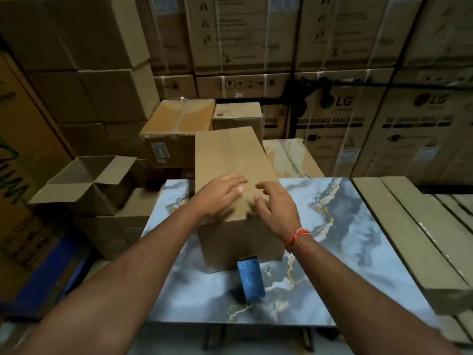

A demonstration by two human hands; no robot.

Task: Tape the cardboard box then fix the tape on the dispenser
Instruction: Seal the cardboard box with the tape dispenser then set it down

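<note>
Cardboard box (pixel 230 160): closed, sat on marble table (pixel 358 226).
Left hand (pixel 220 196): open, flat on box top.
Right hand (pixel 276 206): open, fingers spread on box top.
Blue dispenser (pixel 250 280): untouched, beside box.

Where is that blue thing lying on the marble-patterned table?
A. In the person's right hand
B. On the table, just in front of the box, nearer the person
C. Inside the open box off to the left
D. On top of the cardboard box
B: the blue object lies on the table against the near side of the cardboard box, while the left hand and right hand rest empty on the box top.
</note>
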